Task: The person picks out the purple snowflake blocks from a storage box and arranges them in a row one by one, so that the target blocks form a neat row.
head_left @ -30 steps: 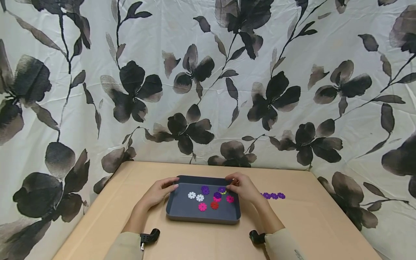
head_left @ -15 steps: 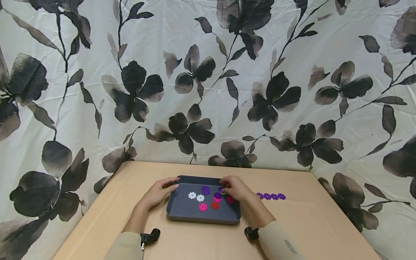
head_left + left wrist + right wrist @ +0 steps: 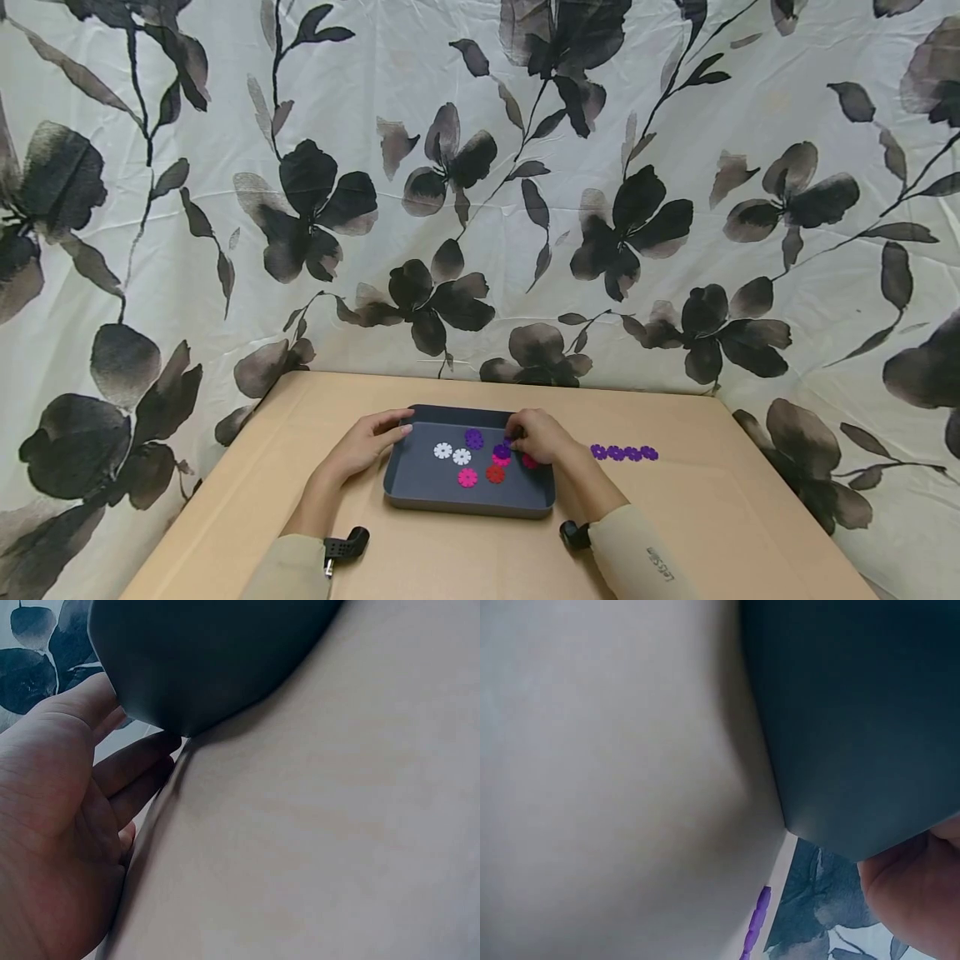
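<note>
A dark grey tray (image 3: pixel 420 492) lies on the table with several small flower-shaped pieces in it. My left hand (image 3: pixel 369 444) grips the tray's left side near the far corner; the left wrist view has its thumb (image 3: pixel 79 701) and fingers at the tray's wall. Bent over the tray's right side, my right hand (image 3: pixel 542 435) has its fingertips down among the pieces, right by a purple flower piece (image 3: pixel 501 451). I cannot tell whether those fingertips pinch a piece. Around them lie a pink piece (image 3: pixel 529 461), a red one (image 3: pixel 495 474) and another purple one (image 3: pixel 473 438).
Two white flower pieces (image 3: pixel 452 453) and a pink one (image 3: pixel 467 477) lie toward the tray's left and front. On the table (image 3: pixel 675 517), right of the tray, a row of purple flower pieces (image 3: pixel 624 453) lies side by side. A flowered cloth (image 3: pixel 525 250) hangs behind.
My right hand has moved left from the tray's right rim to over the pieces, its fingers bending in. They now cover a purple piece and a yellow-green one. My left hand stays put.
</note>
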The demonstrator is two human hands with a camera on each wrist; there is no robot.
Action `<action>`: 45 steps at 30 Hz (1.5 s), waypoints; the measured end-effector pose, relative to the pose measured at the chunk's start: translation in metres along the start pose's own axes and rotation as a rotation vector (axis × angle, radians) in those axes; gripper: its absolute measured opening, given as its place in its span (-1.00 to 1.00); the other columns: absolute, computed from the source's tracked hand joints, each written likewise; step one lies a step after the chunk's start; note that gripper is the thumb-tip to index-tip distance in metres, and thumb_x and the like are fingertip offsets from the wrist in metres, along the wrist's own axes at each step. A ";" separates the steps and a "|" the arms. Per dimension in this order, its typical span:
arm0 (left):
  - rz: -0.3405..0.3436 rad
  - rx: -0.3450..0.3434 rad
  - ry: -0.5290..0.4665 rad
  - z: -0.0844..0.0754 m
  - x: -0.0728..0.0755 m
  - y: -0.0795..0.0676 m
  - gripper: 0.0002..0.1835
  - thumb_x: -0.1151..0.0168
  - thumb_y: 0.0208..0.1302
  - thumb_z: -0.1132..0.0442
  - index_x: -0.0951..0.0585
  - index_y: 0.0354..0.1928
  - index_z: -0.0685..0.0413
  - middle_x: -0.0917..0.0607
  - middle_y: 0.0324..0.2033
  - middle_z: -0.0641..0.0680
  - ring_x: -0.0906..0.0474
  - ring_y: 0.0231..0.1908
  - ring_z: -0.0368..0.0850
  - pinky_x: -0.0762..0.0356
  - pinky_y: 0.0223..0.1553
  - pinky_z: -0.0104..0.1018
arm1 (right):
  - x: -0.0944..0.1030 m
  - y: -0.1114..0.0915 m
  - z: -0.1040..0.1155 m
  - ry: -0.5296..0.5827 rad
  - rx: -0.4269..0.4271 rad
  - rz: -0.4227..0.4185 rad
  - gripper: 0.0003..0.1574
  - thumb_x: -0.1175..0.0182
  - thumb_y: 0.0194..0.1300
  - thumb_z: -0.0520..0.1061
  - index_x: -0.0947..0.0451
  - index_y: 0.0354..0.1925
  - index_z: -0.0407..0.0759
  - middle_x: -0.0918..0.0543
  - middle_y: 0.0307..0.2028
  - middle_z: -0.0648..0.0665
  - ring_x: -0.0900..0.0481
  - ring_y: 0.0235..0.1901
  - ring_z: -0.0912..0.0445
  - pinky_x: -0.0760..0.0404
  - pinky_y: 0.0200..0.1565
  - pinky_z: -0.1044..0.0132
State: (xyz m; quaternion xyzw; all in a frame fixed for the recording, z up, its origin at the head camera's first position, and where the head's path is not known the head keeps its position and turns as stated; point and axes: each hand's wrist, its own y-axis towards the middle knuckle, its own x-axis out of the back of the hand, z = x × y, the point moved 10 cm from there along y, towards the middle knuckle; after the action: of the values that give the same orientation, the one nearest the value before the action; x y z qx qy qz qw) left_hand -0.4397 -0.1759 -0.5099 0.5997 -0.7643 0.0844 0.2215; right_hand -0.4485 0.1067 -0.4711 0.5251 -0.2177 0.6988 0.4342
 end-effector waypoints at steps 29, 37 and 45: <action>-0.001 -0.006 0.000 0.000 0.002 0.000 -0.45 -0.30 0.46 -0.07 -0.57 0.39 -0.05 -0.55 0.40 0.15 -0.42 0.45 0.17 -0.36 0.46 0.17 | 0.006 -0.008 -0.006 0.133 -0.047 -0.032 -0.83 -0.49 0.19 -0.33 -0.75 -0.28 -0.11 -0.62 -0.33 0.02 -0.50 -0.33 0.16 -0.57 -0.23 0.26; -0.003 -0.002 -0.003 0.000 0.001 0.001 -0.44 -0.29 0.46 -0.08 -0.57 0.40 -0.06 -0.55 0.41 0.16 -0.43 0.44 0.18 -0.36 0.46 0.17 | 0.019 -0.017 -0.005 0.233 -0.013 -0.078 -0.81 -0.42 0.24 -0.38 -0.77 -0.15 -0.26 -0.67 -0.21 -0.09 -0.62 -0.25 0.13 -0.65 -0.19 0.33; 0.001 0.010 -0.007 0.001 0.000 0.001 -0.43 -0.29 0.46 -0.08 -0.56 0.41 -0.03 -0.54 0.41 0.15 -0.42 0.45 0.18 -0.35 0.47 0.17 | 0.035 -0.034 -0.015 0.327 -0.055 -0.164 -0.79 -0.39 0.32 -0.34 -0.77 -0.07 -0.24 -0.71 -0.14 -0.12 -0.61 -0.22 0.12 -0.66 -0.17 0.37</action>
State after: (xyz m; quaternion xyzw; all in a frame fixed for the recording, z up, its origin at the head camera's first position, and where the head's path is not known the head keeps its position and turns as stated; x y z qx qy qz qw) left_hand -0.4413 -0.1764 -0.5109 0.6008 -0.7649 0.0864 0.2157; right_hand -0.4309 0.1491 -0.4496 0.4084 -0.1200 0.7309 0.5335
